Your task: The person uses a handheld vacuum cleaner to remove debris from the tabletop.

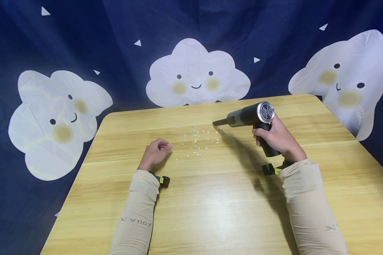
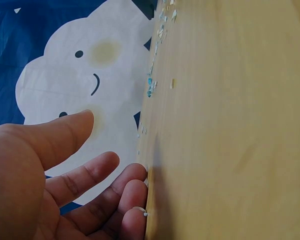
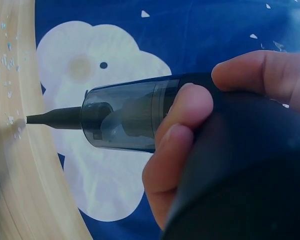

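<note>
1. Head view: the right grip (image 1: 283, 141), a bare hand, is wrapped round the handle of a black, pistol-shaped handheld vacuum with a silver rear vent (image 1: 250, 116); the tool is held up above the pale wood-grain tabletop (image 1: 210, 209).
2. Its slim black tapered nozzle (image 1: 221, 122) points at the far right edge of the small, flat white and pale-blue scraps (image 1: 196, 134). Whether the tip touches the wood cannot be told; held too high, it would probably draw weakly and miss bits.
3. Pressed down hard or at a slant, the narrow mouth could push scraps along or scrape the surface.
4. Whether the motor runs is not visible. Should the tool blow rather than suck, such light pieces would likely scatter, perhaps over the far edge towards the dark blue cloth backdrop (image 1: 166, 21).
5. The left grip (image 1: 154, 153) is released, fingers loosely bent with nothing in them, near the left side of the scraps. A careless sweep could spread them.
6. Left wrist view: a pale speck shows beside one fingertip; if it clings there, it could be carried off.
7. Right wrist view: behind the nozzle sits a smoky clear plastic chamber (image 3: 135, 117). Its contents are hard to make out; a clog there would cut suction.
</note>
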`<state>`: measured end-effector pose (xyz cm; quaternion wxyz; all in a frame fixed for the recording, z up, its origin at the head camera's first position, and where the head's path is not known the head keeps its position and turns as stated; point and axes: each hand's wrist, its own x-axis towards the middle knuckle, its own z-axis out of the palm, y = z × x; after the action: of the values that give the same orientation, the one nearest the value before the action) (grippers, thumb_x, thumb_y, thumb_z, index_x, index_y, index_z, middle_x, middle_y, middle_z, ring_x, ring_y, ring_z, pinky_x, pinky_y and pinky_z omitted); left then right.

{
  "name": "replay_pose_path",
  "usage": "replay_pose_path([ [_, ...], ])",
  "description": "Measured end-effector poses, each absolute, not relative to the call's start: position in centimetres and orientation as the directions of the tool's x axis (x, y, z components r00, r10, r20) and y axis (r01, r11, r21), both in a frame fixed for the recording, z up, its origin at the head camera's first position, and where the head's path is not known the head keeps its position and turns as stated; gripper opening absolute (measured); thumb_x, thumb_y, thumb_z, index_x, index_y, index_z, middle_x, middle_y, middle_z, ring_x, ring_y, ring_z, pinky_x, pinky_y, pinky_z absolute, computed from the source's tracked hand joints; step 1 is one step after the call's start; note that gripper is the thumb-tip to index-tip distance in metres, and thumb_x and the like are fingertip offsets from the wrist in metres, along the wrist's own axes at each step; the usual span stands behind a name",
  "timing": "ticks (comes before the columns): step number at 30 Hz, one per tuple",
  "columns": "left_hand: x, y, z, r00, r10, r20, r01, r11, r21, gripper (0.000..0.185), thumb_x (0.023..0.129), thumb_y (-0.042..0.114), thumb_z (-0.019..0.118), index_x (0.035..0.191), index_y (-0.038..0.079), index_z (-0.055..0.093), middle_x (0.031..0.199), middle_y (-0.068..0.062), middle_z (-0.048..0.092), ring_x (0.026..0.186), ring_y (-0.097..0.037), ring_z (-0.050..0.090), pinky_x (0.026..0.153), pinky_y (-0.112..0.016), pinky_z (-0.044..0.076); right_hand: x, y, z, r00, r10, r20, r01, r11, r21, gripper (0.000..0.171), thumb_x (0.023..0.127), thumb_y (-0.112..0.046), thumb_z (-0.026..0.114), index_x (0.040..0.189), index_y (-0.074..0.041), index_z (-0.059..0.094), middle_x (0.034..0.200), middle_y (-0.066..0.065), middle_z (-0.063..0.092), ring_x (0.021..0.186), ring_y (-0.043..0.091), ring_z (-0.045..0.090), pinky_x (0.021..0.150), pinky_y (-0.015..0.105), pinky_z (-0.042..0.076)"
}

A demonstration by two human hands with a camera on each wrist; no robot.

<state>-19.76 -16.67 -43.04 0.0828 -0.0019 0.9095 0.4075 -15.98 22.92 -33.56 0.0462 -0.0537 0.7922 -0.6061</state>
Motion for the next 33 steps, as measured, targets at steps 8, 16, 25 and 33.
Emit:
replay_pose_path([
  [8,-19.71,-16.67,-43.1,-0.985,0.068,-0.156,-0.073,0.663,0.745,0.042,0.097,0.036,0.058,0.126,0.006,0.057,0.118,-0.014,0.06,0.11,-0.029,0.054,0.095,-0.044,0.044,-16.02,22.87,-33.66,-0.989,-0.151,-0.01,-0.028,0.247,-0.969,0.05,0.09,-0.001,0.059,0.131,-0.011,0.033,0.08,0.025,0.054,0.056,0.027,0.055,0.056,0.039,0.051],
  [16,-19.66,-16.57,-43.27,-0.985,0.069,-0.161,-0.075,0.661,0.746,0.041,0.097,0.037,0.058,0.126,0.007,0.057,0.118,-0.013,0.06,0.111,-0.028,0.054,0.096,-0.044,0.044,-15.89,22.98,-33.68,-0.986,-0.166,-0.012,-0.031,0.25,-0.968,0.051,0.091,-0.003,0.06,0.133,-0.011,0.032,0.079,0.022,0.055,0.057,0.027,0.055,0.057,0.04,0.051],
  [25,-19.71,-16.6,-43.21,-0.985,0.067,-0.162,-0.078,0.659,0.748,0.041,0.097,0.036,0.059,0.126,0.007,0.057,0.118,-0.014,0.059,0.11,-0.029,0.054,0.096,-0.044,0.044,-15.95,22.95,-33.63,-0.987,-0.159,-0.007,-0.035,0.261,-0.965,0.051,0.09,-0.002,0.06,0.132,-0.011,0.033,0.078,0.019,0.056,0.057,0.027,0.056,0.056,0.039,0.051],
  [33,-19.79,-16.68,-43.24,-0.986,0.065,-0.155,-0.073,0.664,0.744,0.041,0.097,0.036,0.059,0.125,0.007,0.057,0.118,-0.013,0.06,0.11,-0.028,0.055,0.096,-0.044,0.044,-15.85,23.09,-33.44,-0.987,-0.163,0.008,-0.051,0.26,-0.964,0.049,0.09,-0.001,0.06,0.131,-0.011,0.034,0.079,0.022,0.055,0.056,0.028,0.055,0.056,0.039,0.051],
])
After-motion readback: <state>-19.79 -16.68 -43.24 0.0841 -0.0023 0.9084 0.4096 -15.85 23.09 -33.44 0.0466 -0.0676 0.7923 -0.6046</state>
